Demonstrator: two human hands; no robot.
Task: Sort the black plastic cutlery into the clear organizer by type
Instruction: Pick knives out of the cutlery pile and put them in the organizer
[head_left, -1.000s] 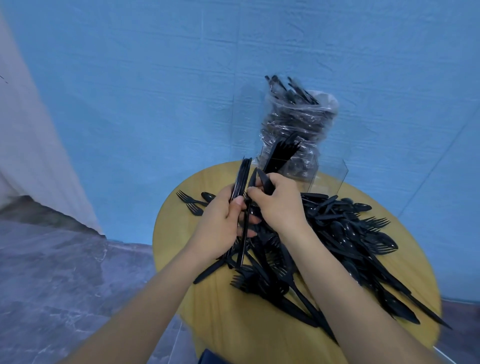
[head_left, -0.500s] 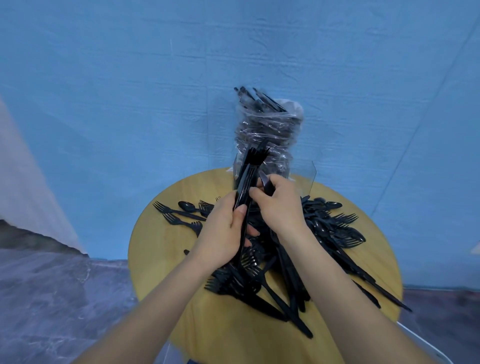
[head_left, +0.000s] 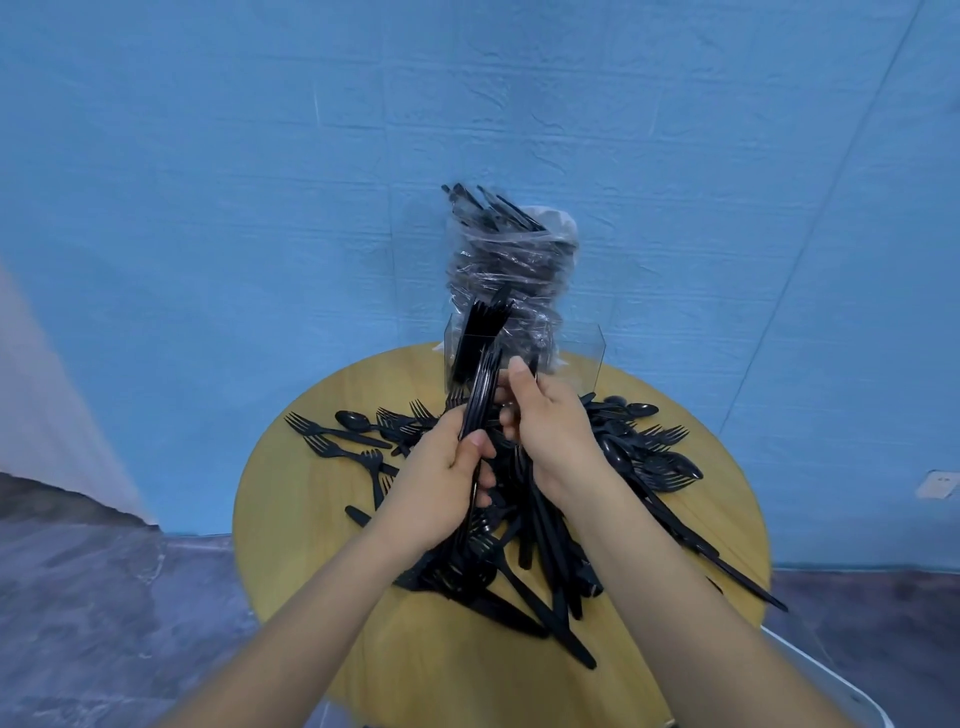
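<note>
A heap of black plastic cutlery covers the round wooden table. My left hand grips a bundle of black knives, held upright with their tips pointing at the clear organizer at the table's far edge. My right hand is beside the bundle, fingers curled at the knives' upper part; what it pinches is hard to make out. Several black pieces stand in the organizer's left compartment.
A clear plastic bag full of black cutlery stands in the organizer against the blue wall. Loose forks and a spoon lie at the table's left. A white object's edge shows at bottom right. Grey floor surrounds the table.
The view has shifted, so the table sits more central. Both hands with the knife bundle have stayed together in front of the organizer; the right hand's fingers have moved up along the bundle.
</note>
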